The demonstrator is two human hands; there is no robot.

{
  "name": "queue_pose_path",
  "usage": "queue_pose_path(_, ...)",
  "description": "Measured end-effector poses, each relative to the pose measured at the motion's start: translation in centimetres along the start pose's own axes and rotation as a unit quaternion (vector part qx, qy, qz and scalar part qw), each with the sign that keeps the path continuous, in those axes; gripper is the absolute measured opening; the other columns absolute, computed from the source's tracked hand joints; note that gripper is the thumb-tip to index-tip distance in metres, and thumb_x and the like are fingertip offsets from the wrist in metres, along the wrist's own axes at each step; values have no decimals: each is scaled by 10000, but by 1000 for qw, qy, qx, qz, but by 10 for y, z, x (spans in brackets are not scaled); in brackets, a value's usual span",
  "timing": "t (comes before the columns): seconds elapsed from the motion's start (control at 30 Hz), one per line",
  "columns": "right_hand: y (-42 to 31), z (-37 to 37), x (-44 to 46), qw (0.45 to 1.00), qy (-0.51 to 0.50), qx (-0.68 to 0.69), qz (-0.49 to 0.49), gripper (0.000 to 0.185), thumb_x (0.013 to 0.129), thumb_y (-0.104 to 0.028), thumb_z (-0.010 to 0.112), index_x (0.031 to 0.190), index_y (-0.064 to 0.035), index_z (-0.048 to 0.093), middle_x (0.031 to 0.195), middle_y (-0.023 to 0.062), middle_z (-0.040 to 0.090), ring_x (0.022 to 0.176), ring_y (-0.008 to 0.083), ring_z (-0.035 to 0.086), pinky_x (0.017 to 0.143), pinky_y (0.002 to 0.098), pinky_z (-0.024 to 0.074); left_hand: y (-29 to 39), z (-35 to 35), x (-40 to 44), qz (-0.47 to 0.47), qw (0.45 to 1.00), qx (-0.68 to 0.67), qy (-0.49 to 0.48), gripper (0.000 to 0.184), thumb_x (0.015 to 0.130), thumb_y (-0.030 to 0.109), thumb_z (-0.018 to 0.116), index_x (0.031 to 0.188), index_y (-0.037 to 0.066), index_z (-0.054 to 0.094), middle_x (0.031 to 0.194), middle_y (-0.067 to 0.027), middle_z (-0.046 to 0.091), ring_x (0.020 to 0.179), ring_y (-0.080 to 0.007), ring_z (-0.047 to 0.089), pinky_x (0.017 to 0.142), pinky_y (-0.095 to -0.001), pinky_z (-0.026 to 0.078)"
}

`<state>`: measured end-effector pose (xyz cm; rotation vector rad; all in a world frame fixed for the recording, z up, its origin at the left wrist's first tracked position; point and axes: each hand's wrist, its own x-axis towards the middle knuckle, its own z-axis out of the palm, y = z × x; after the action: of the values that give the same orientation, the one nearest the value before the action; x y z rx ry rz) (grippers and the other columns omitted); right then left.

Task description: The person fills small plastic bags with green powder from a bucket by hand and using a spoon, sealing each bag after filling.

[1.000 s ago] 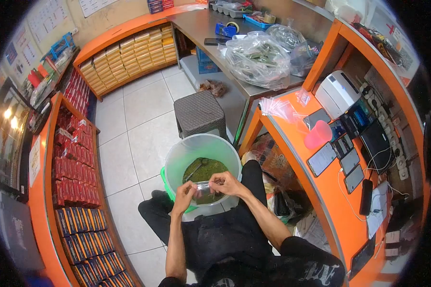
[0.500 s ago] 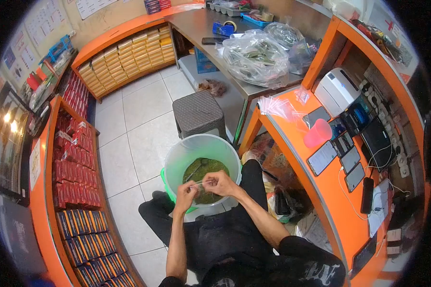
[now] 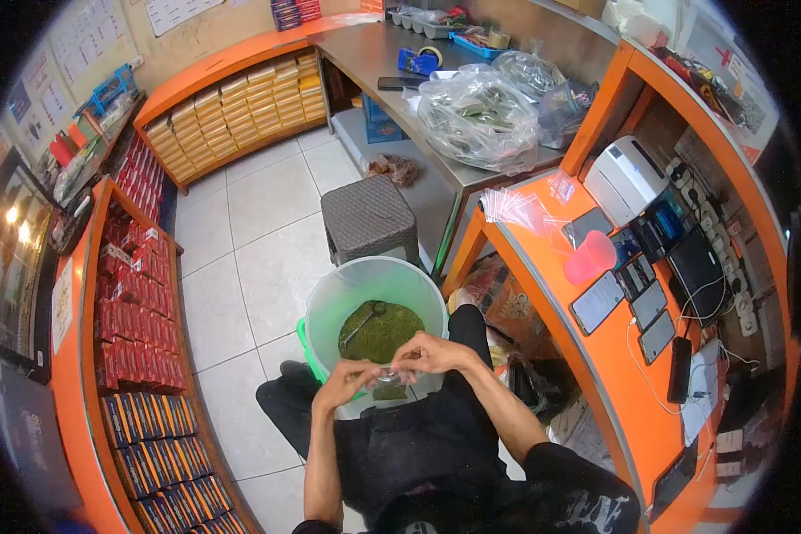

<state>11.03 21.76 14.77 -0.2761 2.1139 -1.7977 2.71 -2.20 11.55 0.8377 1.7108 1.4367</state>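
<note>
Lower and nearer the lap than half a second ago, the left hand [image 3: 349, 381] and right hand [image 3: 434, 353] now meet over the near rim of the tub, one clear plastic bag [image 3: 387, 375] between them.

Farthest left, stacked red boxes [image 3: 138, 325] stand too many to count. Next comes the left hand, thumb and fingers pinched together on the bag's left edge. One whitish tub [image 3: 332, 307] sits between the knees; in it lie green powder [image 3: 402, 329] and one dark spoon [image 3: 360, 327]. Just beyond stands one grey stool [image 3: 369, 209]. Under the fingertips the bag shows a patch of green, though whether that lies inside it I cannot tell. At its right edge, the right hand's thumb and fingers are likewise closed on the plastic. Farther right are one pink cup [image 3: 589, 258] and at least four phones [image 3: 598, 303].
</note>
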Motion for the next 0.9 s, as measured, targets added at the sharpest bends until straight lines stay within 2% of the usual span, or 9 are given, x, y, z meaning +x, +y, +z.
queue_pose_path(0.1, -19, -13, -5, 990, -6, -132, 47, 190, 963, -167, 633, 1013, -18, 739, 854, 117, 748, 767, 207, 718, 688, 349, 569, -19, 10, 3, 43, 999, -24, -5, 251, 1015, 198, 577, 1074, -3, 716, 743, -41, 630, 708, -121, 567, 643, -293, 463)
queue_pose_path(0.2, -60, -43, -25, 903, 192, -376, -77, 168, 884, -107, 625, 1008, -85, 737, 992, 127, 738, 897, 277, 705, 844, 413, 556, -20, 11, 5, 78, 994, -71, 37, 317, 1010, 146, 561, 1304, 35, 608, 802, -49, 625, 770, -133, 584, 714, -288, 483)
queue_pose_path(0.3, -164, -79, -43, 612, 564, -440, -338, 155, 861, 40, 605, 979, -26, 682, 1108, 144, 707, 1072, 311, 665, 960, 421, 512, -13, 1, 0, 68, 987, -31, 145, 543, 975, 147, 612, 1477, 80, 415, 962, -38, 623, 895, -133, 593, 777, -297, 488)
queue_pose_path(0.4, -215, -143, -52, 316, 698, -487, -420, 103, 899, 11, 620, 981, -4, 680, 1127, 174, 693, 1078, 335, 651, 948, 411, 506, -8, -3, 0, 65, 985, -40, 157, 514, 978, 145, 606, 1460, 77, 442, 947, -44, 623, 884, -136, 592, 774, -294, 491)
queue_pose_path(0.47, -204, -198, -39, 377, 667, -513, -387, 137, 884, -16, 623, 1007, 9, 676, 1122, 191, 683, 1036, 367, 644, 912, 425, 508, -1, 2, 2, 65, 987, -37, 143, 484, 987, 151, 596, 1444, 70, 462, 945, -49, 622, 889, -139, 594, 785, -293, 495)
queue_pose_path(0.53, -145, -232, -33, 494, 619, -606, -76, 229, 870, -70, 653, 1079, 22, 662, 1142, 192, 672, 1047, 386, 632, 920, 442, 495, 5, 6, 2, 58, 985, -36, 157, 444, 995, 160, 587, 1418, 59, 492, 934, -49, 623, 891, -138, 601, 790, -298, 505)
queue_pose_path(0.6, -100, -234, -41, 597, 643, -480, -34, 244, 851, -98, 657, 1053, 37, 657, 1094, 229, 657, 1061, 423, 607, 921, 468, 482, 1, 3, -1, 73, 984, -29, 158, 426, 1005, 216, 582, 1391, 51, 513, 927, -64, 634, 881, -154, 617, 776, -312, 518)
queue_pose_path(0.73, -26, -222, -72, 522, 729, -415, 155, 170, 833, 24, 527, 955, 90, 625, 1026, 291, 617, 899, 465, 627, 773, 533, 515, -16, -3, -13, 38, 981, -23, 191, 322, 1001, 168, 589, 1295, 37, 577, 913, -47, 621, 878, -141, 621, 790, -304, 520)
queue_pose_path(0.9, 12, -190, -98, 542, 697, -423, 203, 171, 841, 55, 495, 963, 106, 604, 1009, 306, 613, 891, 467, 639, 747, 527, 523, -9, 8, 2, 60, 976, -62, 198, 295, 1008, 192, 589, 1244, 16, 589, 911, -61, 646, 858, -148, 630, 759, -302, 520)
